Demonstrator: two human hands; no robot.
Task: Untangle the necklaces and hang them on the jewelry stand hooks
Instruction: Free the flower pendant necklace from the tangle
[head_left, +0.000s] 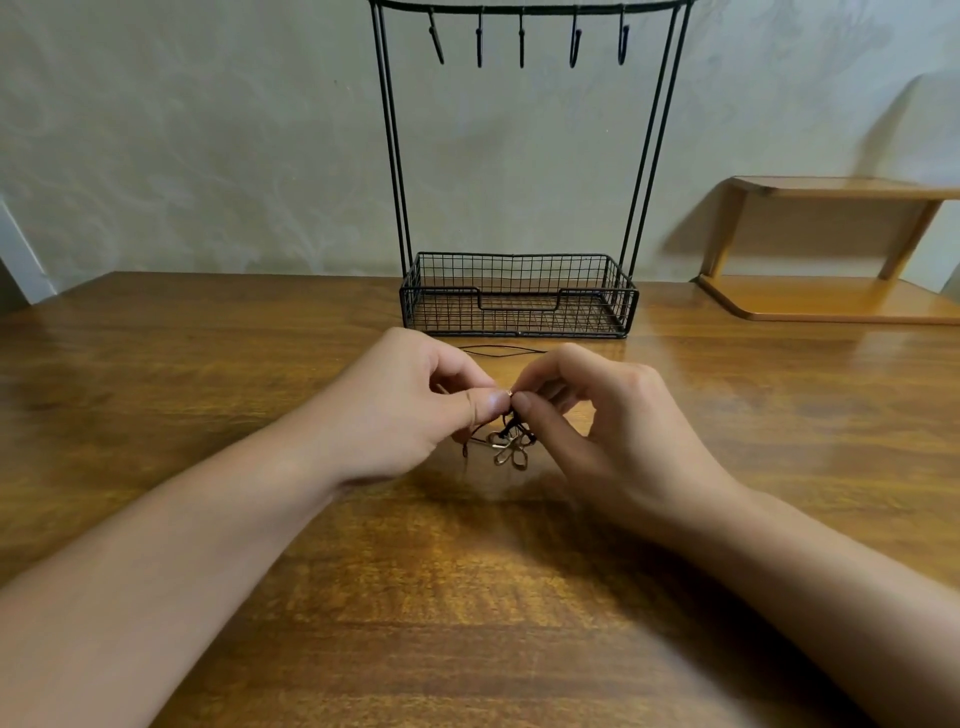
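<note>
While pinched between fingers (488, 402), necklaces (511, 441).

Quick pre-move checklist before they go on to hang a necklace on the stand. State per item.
1. Both hands on the tangle: ok. Left hand and right hand pinch the dark cords at one spot.
2. Necklaces separated: not ok. The cords are knotted together above the flower pendant.
3. Hooks free: ok. All five hooks on the jewelry stand hang bare.
4. Slack cord clear of the stand: ok. A cord loop lies on the table just in front of the wire basket, apart from it.
5. Number of necklaces in the tangle: cannot tell.
</note>
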